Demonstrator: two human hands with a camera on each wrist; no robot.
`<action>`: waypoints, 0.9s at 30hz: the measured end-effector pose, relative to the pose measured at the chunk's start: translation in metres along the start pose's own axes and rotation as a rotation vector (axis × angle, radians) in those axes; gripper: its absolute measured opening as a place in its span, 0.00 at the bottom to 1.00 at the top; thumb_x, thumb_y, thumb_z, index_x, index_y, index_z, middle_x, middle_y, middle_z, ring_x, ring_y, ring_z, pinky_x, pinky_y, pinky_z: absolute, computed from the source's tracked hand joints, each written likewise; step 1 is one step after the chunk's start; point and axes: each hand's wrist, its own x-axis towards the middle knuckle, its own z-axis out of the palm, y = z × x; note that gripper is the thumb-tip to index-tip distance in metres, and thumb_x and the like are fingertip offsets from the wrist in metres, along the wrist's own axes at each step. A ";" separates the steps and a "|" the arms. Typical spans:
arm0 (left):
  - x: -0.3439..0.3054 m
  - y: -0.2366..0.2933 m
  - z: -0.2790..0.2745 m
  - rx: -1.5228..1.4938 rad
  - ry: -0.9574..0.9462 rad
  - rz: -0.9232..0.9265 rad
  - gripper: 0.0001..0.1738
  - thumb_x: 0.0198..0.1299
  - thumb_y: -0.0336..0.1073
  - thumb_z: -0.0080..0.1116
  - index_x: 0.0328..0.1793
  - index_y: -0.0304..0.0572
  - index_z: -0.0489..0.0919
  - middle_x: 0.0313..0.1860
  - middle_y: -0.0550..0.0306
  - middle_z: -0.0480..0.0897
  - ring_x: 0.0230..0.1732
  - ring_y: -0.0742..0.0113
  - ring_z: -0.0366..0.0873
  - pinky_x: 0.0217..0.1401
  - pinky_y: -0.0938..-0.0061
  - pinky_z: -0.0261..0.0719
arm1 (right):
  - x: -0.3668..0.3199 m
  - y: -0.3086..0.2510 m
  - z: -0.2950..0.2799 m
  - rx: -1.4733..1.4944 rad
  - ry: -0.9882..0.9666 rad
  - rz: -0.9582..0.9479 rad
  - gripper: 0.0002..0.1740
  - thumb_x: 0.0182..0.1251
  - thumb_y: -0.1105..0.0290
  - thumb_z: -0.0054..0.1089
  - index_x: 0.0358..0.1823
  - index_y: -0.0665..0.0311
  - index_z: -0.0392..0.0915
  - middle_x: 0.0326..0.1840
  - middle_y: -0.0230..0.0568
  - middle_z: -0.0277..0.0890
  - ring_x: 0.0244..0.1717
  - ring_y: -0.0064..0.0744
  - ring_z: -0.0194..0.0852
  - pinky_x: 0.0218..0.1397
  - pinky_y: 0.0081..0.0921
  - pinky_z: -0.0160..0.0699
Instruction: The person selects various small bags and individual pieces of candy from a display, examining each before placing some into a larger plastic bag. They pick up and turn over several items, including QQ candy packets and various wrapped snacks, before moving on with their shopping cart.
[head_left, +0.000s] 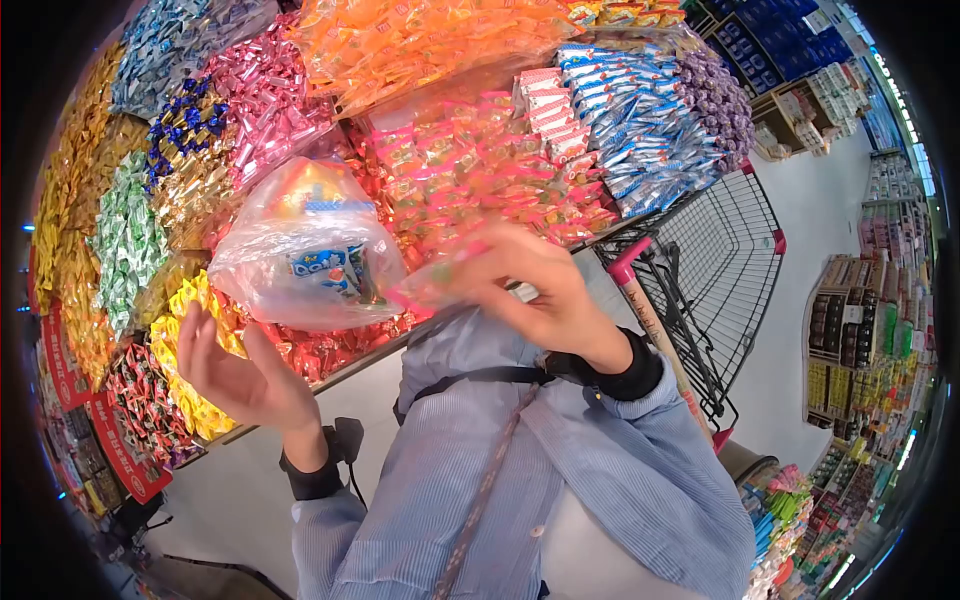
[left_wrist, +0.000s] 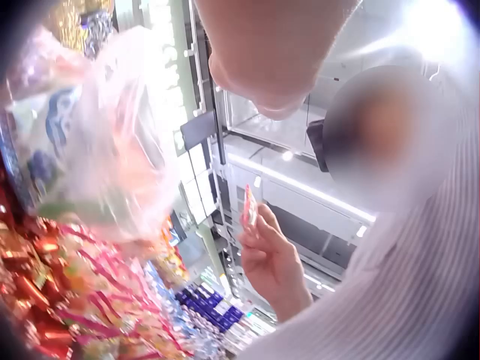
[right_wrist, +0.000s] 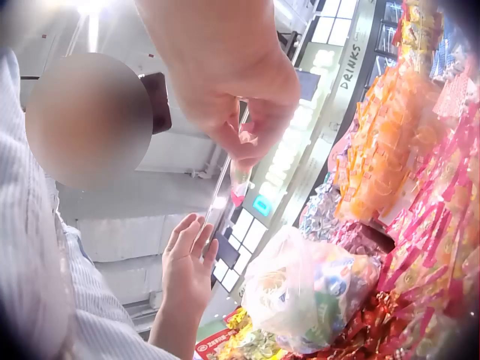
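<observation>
My right hand [head_left: 550, 295] pinches a small candy in a clear wrapper with pink ends [head_left: 440, 282], held up over the near edge of the display. In the right wrist view the candy [right_wrist: 240, 178] hangs from between thumb and fingers. A translucent plastic bag [head_left: 365, 225] with packaged sweets inside sits on the candy piles, just left of the held candy. My left hand [head_left: 235, 375] is raised palm up in front of the bag, fingers loosely extended and holding nothing.
Heaps of wrapped candies surround the bag: pink-ended ones [head_left: 450, 165], orange packs [head_left: 430, 45], blue-and-white sticks [head_left: 630, 125], yellow ones [head_left: 190, 350]. A wire shopping cart [head_left: 720, 265] stands at the right against the display. Stocked shelves [head_left: 865, 320] line the far right.
</observation>
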 end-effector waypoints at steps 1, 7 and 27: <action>0.005 -0.008 0.000 0.055 0.023 -0.103 0.24 0.52 0.25 0.52 0.56 0.34 0.61 0.55 0.47 0.64 0.55 0.60 0.65 0.57 0.65 0.65 | 0.008 0.004 0.012 -0.014 -0.021 -0.043 0.14 0.53 0.78 0.54 0.43 0.63 0.70 0.42 0.40 0.67 0.40 0.36 0.70 0.39 0.25 0.70; -0.025 -0.067 -0.006 -0.388 -0.228 -0.700 0.24 0.55 0.25 0.50 0.58 0.35 0.59 0.52 0.51 0.67 0.54 0.68 0.65 0.55 0.75 0.64 | 0.044 0.016 0.076 -0.213 -0.031 0.026 0.15 0.52 0.75 0.54 0.44 0.63 0.72 0.47 0.44 0.67 0.48 0.45 0.66 0.49 0.33 0.67; -0.009 -0.053 -0.028 -0.650 -0.299 -0.698 0.18 0.56 0.27 0.49 0.53 0.34 0.64 0.46 0.57 0.71 0.44 0.74 0.67 0.47 0.80 0.65 | 0.070 0.038 0.144 -0.392 -0.046 -0.232 0.08 0.42 0.72 0.52 0.26 0.65 0.73 0.32 0.33 0.69 0.40 0.35 0.65 0.41 0.28 0.68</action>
